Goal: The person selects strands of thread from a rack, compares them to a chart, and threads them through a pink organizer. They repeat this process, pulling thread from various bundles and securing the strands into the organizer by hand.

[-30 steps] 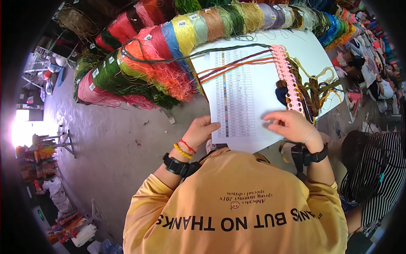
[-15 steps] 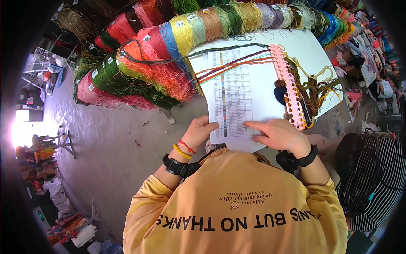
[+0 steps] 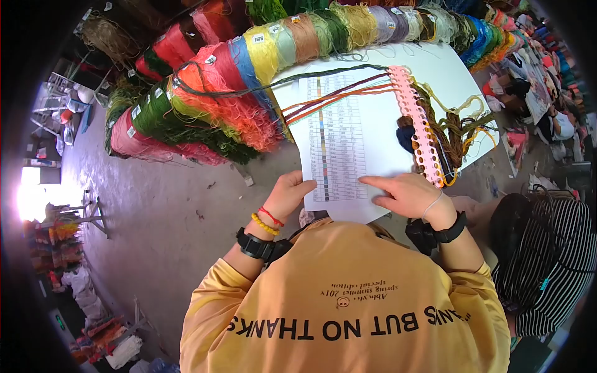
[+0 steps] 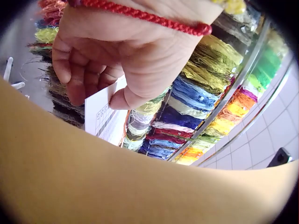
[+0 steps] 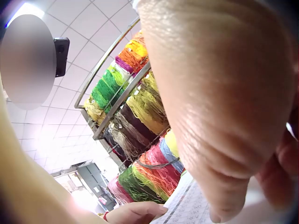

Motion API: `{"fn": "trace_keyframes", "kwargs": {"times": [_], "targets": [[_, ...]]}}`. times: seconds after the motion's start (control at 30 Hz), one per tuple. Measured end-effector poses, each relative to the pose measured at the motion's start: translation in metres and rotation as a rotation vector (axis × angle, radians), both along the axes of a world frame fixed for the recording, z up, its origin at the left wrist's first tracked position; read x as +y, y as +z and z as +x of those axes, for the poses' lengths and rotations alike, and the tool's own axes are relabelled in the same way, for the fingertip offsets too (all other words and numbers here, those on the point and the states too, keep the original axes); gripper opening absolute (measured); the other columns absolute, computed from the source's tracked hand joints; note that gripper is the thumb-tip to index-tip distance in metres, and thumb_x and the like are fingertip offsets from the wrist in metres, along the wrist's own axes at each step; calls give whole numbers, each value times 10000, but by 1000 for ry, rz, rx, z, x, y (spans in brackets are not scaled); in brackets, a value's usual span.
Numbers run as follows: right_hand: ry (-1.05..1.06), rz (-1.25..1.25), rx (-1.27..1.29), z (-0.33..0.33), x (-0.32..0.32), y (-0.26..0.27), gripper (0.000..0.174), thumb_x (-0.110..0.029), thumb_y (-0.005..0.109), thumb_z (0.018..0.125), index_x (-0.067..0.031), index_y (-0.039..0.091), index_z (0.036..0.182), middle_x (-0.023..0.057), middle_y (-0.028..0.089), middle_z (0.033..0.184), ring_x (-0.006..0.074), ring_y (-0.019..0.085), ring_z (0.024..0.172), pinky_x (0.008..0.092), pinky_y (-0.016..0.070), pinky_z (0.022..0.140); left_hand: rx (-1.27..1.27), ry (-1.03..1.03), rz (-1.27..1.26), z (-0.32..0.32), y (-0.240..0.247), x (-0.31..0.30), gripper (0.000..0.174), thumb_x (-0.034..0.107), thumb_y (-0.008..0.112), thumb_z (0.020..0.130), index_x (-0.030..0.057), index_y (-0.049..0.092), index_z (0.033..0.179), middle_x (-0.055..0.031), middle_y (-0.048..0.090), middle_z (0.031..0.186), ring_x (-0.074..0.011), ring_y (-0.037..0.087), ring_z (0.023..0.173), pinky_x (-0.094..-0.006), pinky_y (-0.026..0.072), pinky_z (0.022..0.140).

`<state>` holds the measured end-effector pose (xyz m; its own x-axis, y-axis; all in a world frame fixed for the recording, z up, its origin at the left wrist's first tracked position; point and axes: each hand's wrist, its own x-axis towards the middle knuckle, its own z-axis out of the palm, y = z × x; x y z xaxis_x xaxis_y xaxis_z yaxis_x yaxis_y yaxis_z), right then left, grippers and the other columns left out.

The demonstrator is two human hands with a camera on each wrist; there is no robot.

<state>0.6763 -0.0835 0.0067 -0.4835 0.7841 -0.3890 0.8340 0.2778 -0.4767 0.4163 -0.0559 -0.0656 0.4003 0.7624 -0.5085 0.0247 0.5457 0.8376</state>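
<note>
In the head view my left hand (image 3: 289,191) pinches the lower left edge of a printed sheet (image 3: 339,140), thumb on top. The left wrist view shows the sheet's corner (image 4: 105,109) between thumb and fingers. My right hand (image 3: 416,198) reaches over the lower right of the sheet. Its index finger is stretched out, the tip at the right side of the chart's lower rows, with the thumb spread below. A pink holed strip (image 3: 407,99) lies along the sheet's right side, with dark green, purple and orange threads (image 3: 336,99) running left from it and brown and olive threads (image 3: 451,130) hanging right.
A white board (image 3: 463,78) lies beneath the sheet. Thick rows of tagged yarn hanks (image 3: 258,53) curve along the back and left. Beside my right arm is another person in a striped top (image 3: 563,261). Grey floor (image 3: 168,211) spreads out on the left.
My right hand has moved left and down over the sheet, its index finger now stretched out at the chart. The left hand keeps its grip, and the sheet has shifted slightly left in view.
</note>
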Motion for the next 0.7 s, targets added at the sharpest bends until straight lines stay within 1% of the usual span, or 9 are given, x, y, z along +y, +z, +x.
{"fn": "trace_keyframes", "kwargs": {"times": [0.13, 0.23, 0.27, 0.3, 0.4, 0.5, 0.57, 0.63, 0.7], "targets": [[-57, -113, 32, 15, 5, 22, 411, -257, 563, 822, -133, 526, 1212, 151, 631, 792, 305, 615, 745, 385, 488, 674, 192, -112, 146, -5, 2, 4, 197, 129, 577, 835, -33, 617, 942, -11, 602, 777, -80, 517, 679, -246, 434, 616], [-239, -184, 223, 62, 11, 75, 362, -216, 607, 822, -80, 559, 1155, 103, 630, 750, 196, 627, 715, 294, 483, 657, 462, -135, 495, -22, -20, 13, 124, 130, 607, 814, 7, 592, 814, 0, 539, 639, -72, 476, 583, -237, 410, 545], [-356, -176, 360, 81, 12, 95, 292, -143, 617, 823, -44, 580, 1095, 47, 622, 738, 102, 594, 702, 233, 463, 658, 467, -14, 583, -22, -15, 17, 104, 115, 613, 806, 16, 580, 805, -7, 529, 628, -77, 478, 569, -231, 405, 535], [-365, -72, 438, 102, 13, 115, 240, -109, 592, 832, -19, 585, 1055, 28, 624, 768, 94, 579, 702, 233, 465, 672, 468, 114, 658, -20, -6, 20, 89, 100, 618, 798, 25, 569, 796, -13, 520, 618, -81, 479, 556, -224, 400, 526], [-639, 250, 629, 160, 23, 166, 128, -68, 577, 824, -6, 588, 935, 11, 598, 749, 55, 547, 679, 196, 437, 622, 507, 159, 739, 1, 37, 33, 93, 58, 626, 770, 28, 578, 843, -31, 572, 692, -102, 518, 564, -239, 424, 518], [-572, 489, 658, 215, 69, 186, 128, -151, 549, 869, -36, 598, 896, 8, 599, 758, 52, 523, 651, 185, 421, 600, 514, -79, 1023, 59, 77, 42, 159, 62, 644, 747, 23, 588, 889, -79, 604, 788, -188, 585, 675, -292, 473, 605], [-648, 486, 690, 231, 113, 171, 144, -175, 571, 862, -44, 604, 913, 3, 598, 748, 58, 519, 644, 192, 423, 593, 373, -294, 1265, 103, 75, 53, 262, 98, 672, 726, 32, 595, 968, -120, 605, 924, -274, 588, 851, -341, 478, 734], [-644, 407, 681, 246, 157, 143, 156, -187, 587, 852, -45, 609, 912, 2, 599, 739, 64, 519, 638, 200, 426, 589, 321, -436, 1313, 144, 65, 55, 364, 177, 696, 725, 47, 586, 1046, -134, 567, 1064, -309, 539, 988, -372, 441, 837], [-661, 318, 658, 253, 192, 116, 150, -179, 583, 853, -38, 611, 895, 13, 603, 736, 74, 526, 627, 210, 430, 578, 390, -486, 1354, 178, 57, 61, 438, 218, 709, 712, 57, 570, 1096, -138, 534, 1131, -313, 511, 1039, -383, 425, 857]]}}
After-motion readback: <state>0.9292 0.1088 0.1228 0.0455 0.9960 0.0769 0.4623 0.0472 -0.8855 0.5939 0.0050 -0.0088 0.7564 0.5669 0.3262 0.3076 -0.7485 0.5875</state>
